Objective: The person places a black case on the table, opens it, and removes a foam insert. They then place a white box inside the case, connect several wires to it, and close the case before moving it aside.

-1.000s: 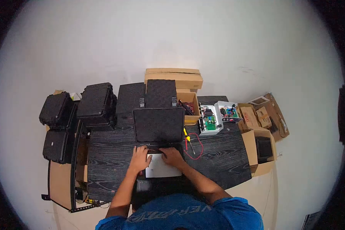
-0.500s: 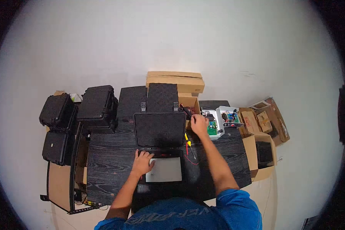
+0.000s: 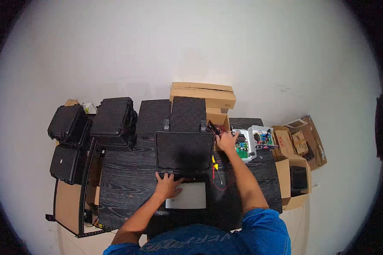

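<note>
My left hand point(image 3: 168, 186) rests with its fingers spread at the upper left of a silver panel point(image 3: 192, 196) that lies in the base of an open black case point(image 3: 184, 150). My right hand point(image 3: 227, 141) is at the front edge of a cardboard box point(image 3: 224, 120) with dark and red leads point(image 3: 217, 127) in it. Its fingers are curled at a dark item, whose shape is too small to make out. Below lies a yellow screwdriver point(image 3: 217, 166) beside a thin red wire point(image 3: 221, 188). Right of my right hand is a white housing with a green circuit board point(image 3: 243, 151).
A second white housing with electronics point(image 3: 264, 138) is at the right. Open cardboard boxes point(image 3: 284, 178) stand past the table's right edge. Black cases point(image 3: 113, 121) are stacked at the left, beside a black-framed rack point(image 3: 68, 206). A long carton point(image 3: 203, 94) lies behind.
The view has shifted, so most things appear further right and lower. My right hand has moved closer to the cardboard box of leads. My left hand's fingers are more spread, further up by the case's hinge.
</note>
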The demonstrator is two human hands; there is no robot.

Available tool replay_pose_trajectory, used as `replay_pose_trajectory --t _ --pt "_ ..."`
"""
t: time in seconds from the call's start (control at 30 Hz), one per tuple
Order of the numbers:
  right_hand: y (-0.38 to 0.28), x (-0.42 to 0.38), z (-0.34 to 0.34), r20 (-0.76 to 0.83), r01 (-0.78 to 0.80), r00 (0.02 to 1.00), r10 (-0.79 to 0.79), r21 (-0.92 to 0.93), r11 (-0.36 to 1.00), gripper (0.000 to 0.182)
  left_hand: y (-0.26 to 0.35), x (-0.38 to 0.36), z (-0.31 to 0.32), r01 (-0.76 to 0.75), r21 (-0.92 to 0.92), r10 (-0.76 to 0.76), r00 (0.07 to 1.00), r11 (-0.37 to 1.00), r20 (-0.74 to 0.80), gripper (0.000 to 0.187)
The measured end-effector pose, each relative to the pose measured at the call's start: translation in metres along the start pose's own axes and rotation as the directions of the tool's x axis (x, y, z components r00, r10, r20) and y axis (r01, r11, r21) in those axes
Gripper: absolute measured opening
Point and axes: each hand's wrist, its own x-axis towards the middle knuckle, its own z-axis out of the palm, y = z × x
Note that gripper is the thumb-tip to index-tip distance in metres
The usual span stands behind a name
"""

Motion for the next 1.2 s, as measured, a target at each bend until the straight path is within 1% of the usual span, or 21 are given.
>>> replay_pose_trajectory --t 0.03,0.1,0.13,0.17,0.27,0.3,0.37,0.4,0.43,0.47,0.57,0.67,0.73,0.77,0.8,0.87,0.97,1.03,1.07,1.1,1.2 --pt "0.002 -0.001 -0.004 -0.108 0.017 0.994 -0.013 0.033 0.999 0.022 0.0 0.001 0.001 0.004 0.002 -0.004 1.0 1.0 0.011 0.06" --pt "0.007 -0.001 -0.01 -0.255 0.069 0.967 0.02 0.335 0.94 0.017 0.0 0.002 0.003 0.002 0.007 -0.002 1.0 1.0 0.017 0.061" --pt "0.012 -0.002 -0.013 -0.321 0.108 0.945 0.055 0.471 0.876 0.014 -0.001 0.001 0.005 -0.005 0.009 0.005 1.0 1.0 0.013 0.062" --pt "0.018 -0.004 -0.017 -0.471 0.217 0.882 -0.021 0.365 0.905 0.017 -0.001 0.001 0.006 -0.012 0.012 0.012 1.0 1.0 0.009 0.063" --pt "0.022 -0.018 -0.041 -0.546 0.157 0.804 0.234 0.576 0.802 0.024 0.0 -0.004 -0.004 -0.015 -0.045 0.015 1.0 0.999 -0.005 0.062" --pt "0.013 -0.032 -0.066 -0.484 0.146 0.804 0.345 0.723 0.675 0.024 0.0 -0.005 -0.007 -0.008 -0.07 0.007 1.0 0.998 -0.017 0.062" --pt "0.026 -0.044 -0.065 -0.392 0.193 0.819 0.42 0.877 0.441 0.024 0.0 -0.009 -0.011 0.004 -0.119 -0.008 0.999 0.993 -0.04 0.062" --pt "0.033 -0.052 -0.065 -0.34 0.214 0.828 0.446 0.927 0.309 0.024 -0.002 -0.01 -0.007 0.012 -0.206 -0.03 0.996 0.979 -0.085 0.061" --pt "0.035 -0.063 -0.068 -0.359 0.252 0.823 0.44 0.925 0.284 0.027 -0.004 -0.009 -0.002 0.017 -0.291 -0.056 0.99 0.957 -0.127 0.061" --pt "0.036 -0.075 -0.07 -0.311 0.25 0.831 0.46 0.949 0.191 0.027 -0.005 -0.008 0.003 0.018 -0.374 -0.086 0.982 0.927 -0.167 0.061" --pt "0.017 -0.122 -0.099 -0.162 0.248 0.87 0.466 0.96 -0.129 0.03 0.0 -0.007 -0.007 -0.04 -0.388 -0.11 0.928 0.921 -0.356 0.062" --pt "-0.006 -0.165 -0.107 0.026 0.12 0.949 0.314 0.891 -0.438 0.028 0.012 -0.006 -0.024 -0.24 -0.79 -0.23 0.873 0.564 -0.43 0.058" --pt "-0.024 -0.189 -0.103 0.125 -0.012 0.978 0.169 0.836 -0.548 0.026 0.021 -0.003 -0.03 -0.325 -0.943 -0.305 0.894 0.066 -0.33 0.055" --pt "-0.03 -0.201 -0.099 0.183 -0.102 0.979 0.091 0.824 -0.558 0.025 0.023 -0.004 -0.031 -0.343 -0.918 -0.321 0.908 -0.199 -0.269 0.054" --pt "-0.033 -0.211 -0.091 0.212 -0.175 0.977 0.0 0.804 -0.568 0.024 0.023 -0.009 -0.035 -0.325 -0.888 -0.275 0.931 -0.324 -0.241 0.053" --pt "-0.042 -0.229 -0.074 0.303 -0.315 0.947 -0.108 0.806 -0.501 0.022 0.021 -0.022 -0.043 -0.264 -0.79 -0.168 0.964 -0.554 -0.205 0.052" --pt "-0.044 -0.25 -0.052 0.355 -0.413 0.91 -0.212 0.813 -0.41 0.023 0.009 -0.028 -0.021 -0.059 -0.851 0.027 0.996 -0.522 -0.085 0.048" --pt "-0.035 -0.253 -0.046 0.359 -0.339 0.881 -0.307 0.933 0.119 0.026 0.012 -0.03 0.003 -0.047 -0.946 0.016 0.998 -0.32 -0.055 0.044" --pt "-0.032 -0.254 -0.043 0.379 -0.242 0.857 -0.35 0.895 0.375 0.028 0.014 -0.033 0.015 -0.039 -0.976 0.006 0.999 -0.214 -0.041 0.043" --pt "-0.035 -0.256 -0.053 0.366 -0.146 0.83 -0.421 0.871 0.47 0.038 0.021 -0.037 0.02 -0.041 -0.972 0.024 0.999 -0.231 -0.048 0.036" --pt "-0.063 -0.261 -0.08 0.267 0.174 0.775 -0.572 0.78 0.601 0.049 0.036 -0.037 0.036 -0.064 -0.989 0.067 0.995 -0.13 -0.073 0.031"
